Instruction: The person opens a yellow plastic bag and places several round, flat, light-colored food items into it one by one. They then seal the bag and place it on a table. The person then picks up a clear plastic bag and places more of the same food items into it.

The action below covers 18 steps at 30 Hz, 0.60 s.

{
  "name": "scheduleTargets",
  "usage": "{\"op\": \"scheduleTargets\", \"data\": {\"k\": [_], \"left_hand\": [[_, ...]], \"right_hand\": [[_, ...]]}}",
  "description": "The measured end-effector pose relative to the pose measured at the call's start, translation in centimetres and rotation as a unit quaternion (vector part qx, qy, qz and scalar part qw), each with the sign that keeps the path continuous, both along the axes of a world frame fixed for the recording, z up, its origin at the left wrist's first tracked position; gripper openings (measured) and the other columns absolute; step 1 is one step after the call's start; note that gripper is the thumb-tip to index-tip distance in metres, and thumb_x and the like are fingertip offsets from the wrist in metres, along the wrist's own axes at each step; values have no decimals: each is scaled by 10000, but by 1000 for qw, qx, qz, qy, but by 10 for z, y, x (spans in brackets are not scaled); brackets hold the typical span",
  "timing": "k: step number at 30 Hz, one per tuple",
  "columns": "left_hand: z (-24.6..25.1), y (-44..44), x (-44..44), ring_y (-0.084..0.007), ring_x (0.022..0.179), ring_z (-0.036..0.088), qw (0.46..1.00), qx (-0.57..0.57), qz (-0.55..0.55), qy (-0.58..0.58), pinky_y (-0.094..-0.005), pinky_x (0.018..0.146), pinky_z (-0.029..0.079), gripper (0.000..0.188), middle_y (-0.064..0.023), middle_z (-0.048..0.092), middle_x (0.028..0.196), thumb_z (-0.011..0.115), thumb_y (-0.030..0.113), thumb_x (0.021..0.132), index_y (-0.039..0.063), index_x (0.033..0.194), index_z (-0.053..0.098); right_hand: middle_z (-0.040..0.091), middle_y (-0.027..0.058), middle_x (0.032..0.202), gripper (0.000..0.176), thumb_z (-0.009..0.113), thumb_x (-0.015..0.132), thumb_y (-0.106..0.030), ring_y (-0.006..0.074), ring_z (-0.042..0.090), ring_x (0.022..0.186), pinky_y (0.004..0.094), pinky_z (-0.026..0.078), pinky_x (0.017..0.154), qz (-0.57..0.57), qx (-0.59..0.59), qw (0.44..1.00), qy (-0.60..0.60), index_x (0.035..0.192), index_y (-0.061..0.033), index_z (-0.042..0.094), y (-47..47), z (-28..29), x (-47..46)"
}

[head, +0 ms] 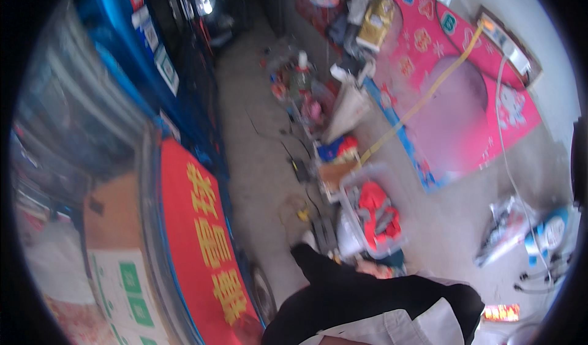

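My left hand [248, 329], blurred and cut off by the bottom of the picture, is at the lower end of a red panel [197, 235] with yellow writing. It seems to touch the panel's edge; its fingers are not clear enough to tell its grip. The panel runs along the side of a blue-framed cart [124, 55] with clear sheeting [92, 101]. My right hand is out of view. A strip of bare skin shows at the bottom edge, below my white garment [390, 326] and black trousers [349, 299].
A clear plastic bin [399, 244] holds red and grey items. Bottles and a cloth bag [349, 111] line the floor. A yellow cable [427, 97] runs to a power strip [507, 46] over a pink mat [496, 134]. A cardboard box [112, 212] stands inside the cart.
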<state>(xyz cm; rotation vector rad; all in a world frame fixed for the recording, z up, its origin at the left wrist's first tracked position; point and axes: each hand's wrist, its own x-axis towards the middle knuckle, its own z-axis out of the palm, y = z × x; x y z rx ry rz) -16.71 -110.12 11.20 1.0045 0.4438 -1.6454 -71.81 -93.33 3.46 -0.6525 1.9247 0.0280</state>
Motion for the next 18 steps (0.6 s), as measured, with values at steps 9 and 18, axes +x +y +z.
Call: {"op": "scheduleTargets", "data": {"k": [9,18], "left_hand": [[166,-293,-216,-138,894,659,941,-190,-275,-46,-319,748,559,199,-5,692,1012,575,225,978,132,1140,644],[115,-588,-436,-173,877,628,799,-265,-475,-256,-317,790,514,364,-56,695,1011,471,384,1041,88,1118,668]], "right_hand": [[715,153,903,262,544,965,-296,324,691,891,427,541,755,123,-457,876,90,1014,-96,707,-321,75,-90],[634,173,1156,286,694,818,-114,366,602,1101,441,487,933,-13,-560,812,162,1092,-54,634,-494,214,-188]]}}
